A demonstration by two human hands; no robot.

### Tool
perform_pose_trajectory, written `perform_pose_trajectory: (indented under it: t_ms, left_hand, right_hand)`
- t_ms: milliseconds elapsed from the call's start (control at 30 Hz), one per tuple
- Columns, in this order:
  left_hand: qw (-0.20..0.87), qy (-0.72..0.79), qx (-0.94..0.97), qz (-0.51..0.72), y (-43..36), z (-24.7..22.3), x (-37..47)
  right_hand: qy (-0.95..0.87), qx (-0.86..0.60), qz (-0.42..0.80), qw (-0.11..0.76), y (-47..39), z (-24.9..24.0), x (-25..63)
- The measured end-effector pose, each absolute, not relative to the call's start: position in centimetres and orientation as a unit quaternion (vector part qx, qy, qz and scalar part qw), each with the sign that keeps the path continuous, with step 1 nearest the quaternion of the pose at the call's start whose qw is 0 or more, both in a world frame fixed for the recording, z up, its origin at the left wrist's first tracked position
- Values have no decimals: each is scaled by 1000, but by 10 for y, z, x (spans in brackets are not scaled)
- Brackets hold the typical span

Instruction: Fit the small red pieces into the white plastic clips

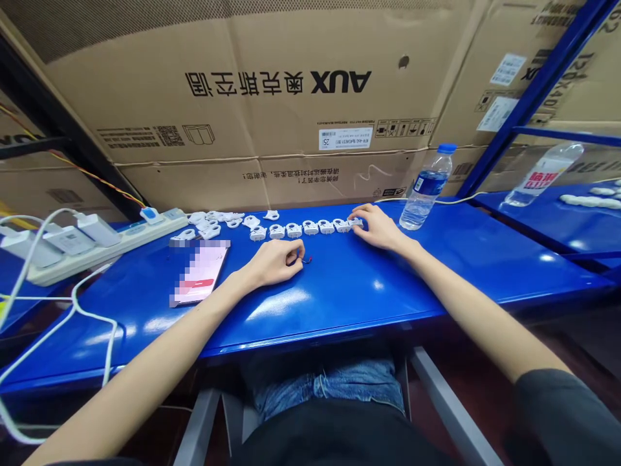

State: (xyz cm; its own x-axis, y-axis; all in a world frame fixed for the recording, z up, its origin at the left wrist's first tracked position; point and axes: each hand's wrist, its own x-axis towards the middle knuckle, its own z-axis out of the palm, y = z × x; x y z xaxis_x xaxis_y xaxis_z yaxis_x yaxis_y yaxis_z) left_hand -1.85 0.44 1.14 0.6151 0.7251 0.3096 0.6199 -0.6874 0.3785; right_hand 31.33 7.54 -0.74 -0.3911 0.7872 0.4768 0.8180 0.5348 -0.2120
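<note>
On the blue table, a row of several small white plastic parts runs from the middle toward the right. My right hand is at the row's right end, its fingers closed round the last white part. My left hand is just in front of the row with fingers curled in a pinch. A thin dark wire with a red tip sticks out from its fingertips. More white parts lie in a loose pile at the back left.
A phone lies left of my left hand. Behind it is a white power strip with chargers and cables. A water bottle stands at right, another bottle farther right. Cardboard boxes wall the back.
</note>
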Motion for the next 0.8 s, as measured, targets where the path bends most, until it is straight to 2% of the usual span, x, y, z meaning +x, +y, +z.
perform_pose_trajectory:
  t_ms: [333,533,800]
  left_hand:
    - [89,392,882,245,5,11,-16]
    - [90,413,855,300,6,8,-14]
    - [152,423,812,373,11,0,-11]
  right_hand:
    - [-843,-466,-41,267,63,-6,292]
    - [-837,-446,-47,314,56,2,286]
    - [-861,-345,-66,367,34,9,260]
